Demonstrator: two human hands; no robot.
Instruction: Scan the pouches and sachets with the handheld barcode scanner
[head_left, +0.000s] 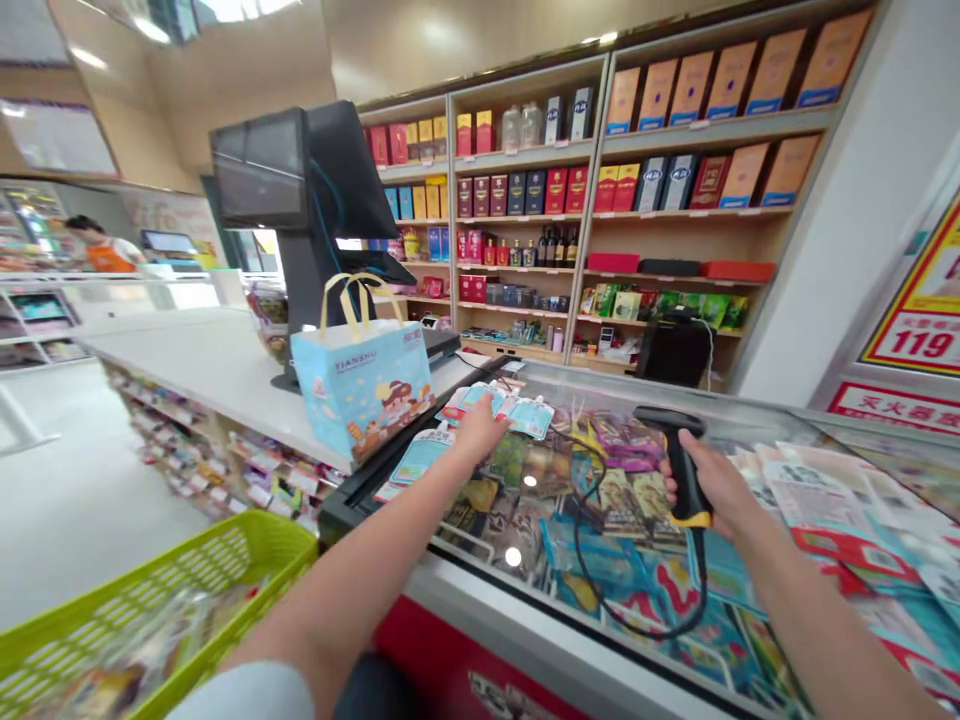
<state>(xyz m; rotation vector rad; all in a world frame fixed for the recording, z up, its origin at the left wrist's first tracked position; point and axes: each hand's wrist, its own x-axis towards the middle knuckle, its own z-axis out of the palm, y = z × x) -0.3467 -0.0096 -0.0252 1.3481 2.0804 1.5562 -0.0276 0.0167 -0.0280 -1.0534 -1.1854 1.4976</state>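
My right hand (709, 485) is closed around the handle of a black and yellow barcode scanner (684, 470), held above the glass top of a chest freezer. From the handle a black cable (577, 560) loops down and back across the glass. My left hand (482, 430) is stretched out over several flat blue, white and red packets (531, 416) at the freezer's far left edge. Its thumb and fingers look apart, at the packets, though the fingertips are partly hidden. Nearer to me lies another such packet (420, 458). A pile of similar packets (840, 520) lies on the right.
A blue paper bag (364, 385) stands on the white counter (202, 345), before a black checkout screen (259, 165). At lower left is a green basket (277, 545) holding wrapped goods. Shelves of boxes (525, 155) line the back wall. A person (105, 250) is far left.
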